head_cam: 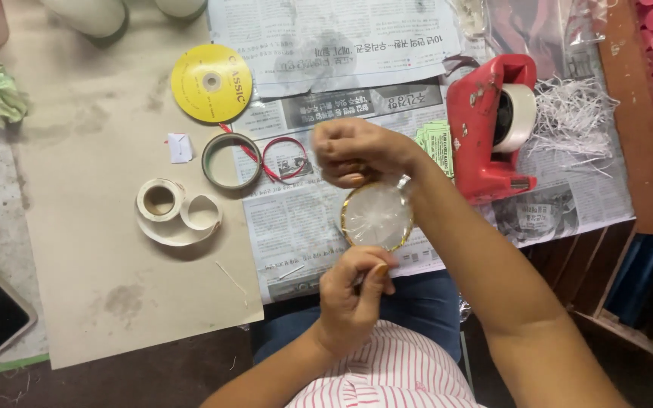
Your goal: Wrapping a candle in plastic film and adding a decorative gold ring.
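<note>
A small round thing (377, 217), gold-rimmed and wrapped in clear crinkled film, is held above the newspaper (304, 227) near the table's front edge. The red tape dispenser (489, 125) stands just right; bare brown paper (92, 249) lies left. The right hand (357, 151) pinches its top edge, the left hand (353, 298) its bottom, fingers curled.

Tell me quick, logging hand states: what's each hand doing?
Left hand: closed, pinching the near edge of the round clear-wrapped disc.
Right hand: closed, gripping its far edge.
</note>
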